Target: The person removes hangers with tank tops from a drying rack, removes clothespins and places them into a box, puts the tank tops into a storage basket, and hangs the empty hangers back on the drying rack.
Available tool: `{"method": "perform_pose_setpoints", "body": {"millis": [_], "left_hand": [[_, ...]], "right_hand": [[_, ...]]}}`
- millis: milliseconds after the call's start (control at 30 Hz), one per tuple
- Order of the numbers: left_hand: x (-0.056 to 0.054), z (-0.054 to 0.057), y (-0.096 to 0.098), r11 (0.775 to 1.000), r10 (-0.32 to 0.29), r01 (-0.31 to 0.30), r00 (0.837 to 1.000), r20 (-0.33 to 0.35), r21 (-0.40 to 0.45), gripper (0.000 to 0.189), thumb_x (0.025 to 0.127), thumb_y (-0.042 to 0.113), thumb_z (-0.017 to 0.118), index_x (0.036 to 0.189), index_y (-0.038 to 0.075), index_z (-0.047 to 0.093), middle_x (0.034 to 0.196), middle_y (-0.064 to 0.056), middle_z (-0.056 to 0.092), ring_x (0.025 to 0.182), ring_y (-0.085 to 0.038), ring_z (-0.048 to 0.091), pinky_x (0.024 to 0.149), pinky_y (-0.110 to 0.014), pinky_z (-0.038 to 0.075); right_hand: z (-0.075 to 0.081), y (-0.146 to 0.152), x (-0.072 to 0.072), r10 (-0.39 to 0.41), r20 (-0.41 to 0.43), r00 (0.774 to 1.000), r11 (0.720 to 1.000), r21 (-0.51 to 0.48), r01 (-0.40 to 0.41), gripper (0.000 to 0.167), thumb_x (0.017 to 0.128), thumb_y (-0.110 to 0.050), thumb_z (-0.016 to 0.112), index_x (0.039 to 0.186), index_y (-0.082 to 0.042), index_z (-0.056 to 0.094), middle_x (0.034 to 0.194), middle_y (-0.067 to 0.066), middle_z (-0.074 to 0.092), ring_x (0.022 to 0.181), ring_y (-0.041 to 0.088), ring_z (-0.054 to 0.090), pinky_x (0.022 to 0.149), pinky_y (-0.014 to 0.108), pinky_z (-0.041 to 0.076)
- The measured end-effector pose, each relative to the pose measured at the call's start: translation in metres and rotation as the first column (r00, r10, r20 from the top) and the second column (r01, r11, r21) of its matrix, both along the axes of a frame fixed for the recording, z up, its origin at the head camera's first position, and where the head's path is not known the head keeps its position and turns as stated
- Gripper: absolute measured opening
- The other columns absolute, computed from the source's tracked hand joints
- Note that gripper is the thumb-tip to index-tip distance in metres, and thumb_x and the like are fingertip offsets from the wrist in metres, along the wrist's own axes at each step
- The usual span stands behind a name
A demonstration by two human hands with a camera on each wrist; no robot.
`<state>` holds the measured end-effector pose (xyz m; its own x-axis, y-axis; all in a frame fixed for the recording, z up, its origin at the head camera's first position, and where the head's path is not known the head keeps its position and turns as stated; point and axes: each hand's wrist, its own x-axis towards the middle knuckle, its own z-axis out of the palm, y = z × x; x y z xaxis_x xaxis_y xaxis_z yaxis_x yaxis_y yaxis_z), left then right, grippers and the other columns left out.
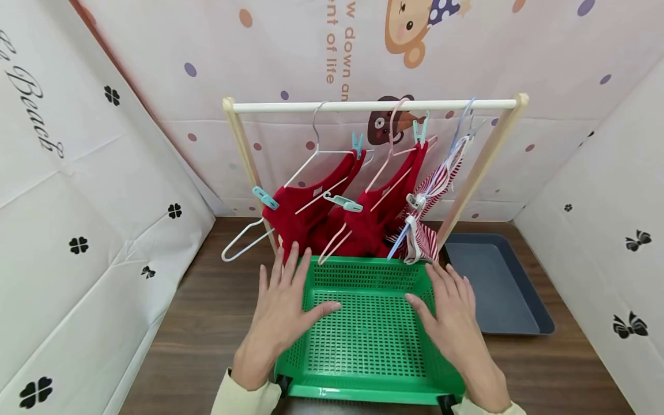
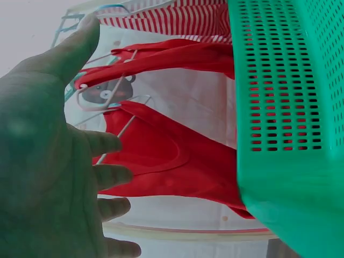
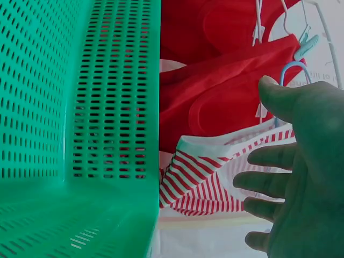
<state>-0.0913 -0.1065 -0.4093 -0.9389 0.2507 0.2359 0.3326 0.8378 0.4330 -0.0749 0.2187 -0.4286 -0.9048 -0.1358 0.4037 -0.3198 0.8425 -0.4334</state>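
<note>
My left hand (image 1: 282, 308) is spread with straight fingers over the left side of a green plastic basket (image 1: 363, 395). On the opposite side my right hand (image 1: 450, 317) is held likewise, thumb pointing inward. Nothing is in either palm, as both wrist views show. The basket has slotted walls and no contents. Just beyond the left fingertips hangs a red sleeveless garment (image 1: 291, 222) on a white hanger (image 1: 245, 252). A second red garment (image 1: 363, 233) hangs on a pink hanger (image 1: 332, 248). Nearest the right fingers is a red-and-white striped garment (image 1: 428, 241) on a blue hanger (image 1: 398, 242).
A small rack with a white bar (image 1: 290, 108) and wooden posts (image 1: 479, 167) stands behind the basket. Light-blue clothespins (image 1: 266, 197) clip the red garments to their hangers. A dark grey tray (image 1: 498, 294) lies at right on the wooden table (image 1: 181, 357). Printed sheets surround the table.
</note>
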Motion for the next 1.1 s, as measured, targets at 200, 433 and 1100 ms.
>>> {"method": "perform_pose_setpoints", "body": {"millis": [200,433,1100], "left_hand": [[0.003,0.013,-0.001,1.000,-0.011,0.010,0.999,-0.033,-0.018,0.114,0.090,0.078,0.063,0.171,0.011,0.017,0.177,-0.011,0.013,0.163,-0.034,0.001,0.125,-0.067,0.008],[0.008,0.030,-0.004,0.999,-0.052,0.050,0.989,-0.141,-0.017,0.112,0.091,0.071,0.070,0.170,0.008,0.022,0.177,-0.007,0.014,0.162,-0.033,0.010,0.125,-0.061,0.019],[0.004,0.063,-0.015,0.987,-0.133,0.158,0.867,-0.480,0.011,0.089,0.103,0.060,0.061,0.163,0.000,0.036,0.172,-0.018,0.027,0.156,-0.042,0.027,0.126,-0.057,0.020]], "right_hand": [[0.003,0.009,-0.002,-0.020,0.036,0.999,1.000,0.012,0.020,0.072,0.104,-0.037,0.071,0.154,0.008,0.046,0.157,0.033,0.044,0.148,0.053,0.030,0.116,0.073,0.021],[0.004,0.022,-0.002,-0.044,0.114,0.992,0.999,0.016,0.043,0.072,0.105,-0.036,0.070,0.155,0.010,0.044,0.156,0.036,0.042,0.146,0.057,0.031,0.110,0.077,0.027],[0.009,0.048,-0.001,-0.112,0.350,0.930,0.994,0.054,0.100,0.080,0.110,-0.050,0.056,0.159,0.011,0.034,0.155,0.042,0.036,0.143,0.061,0.030,0.108,0.078,0.028]]}}
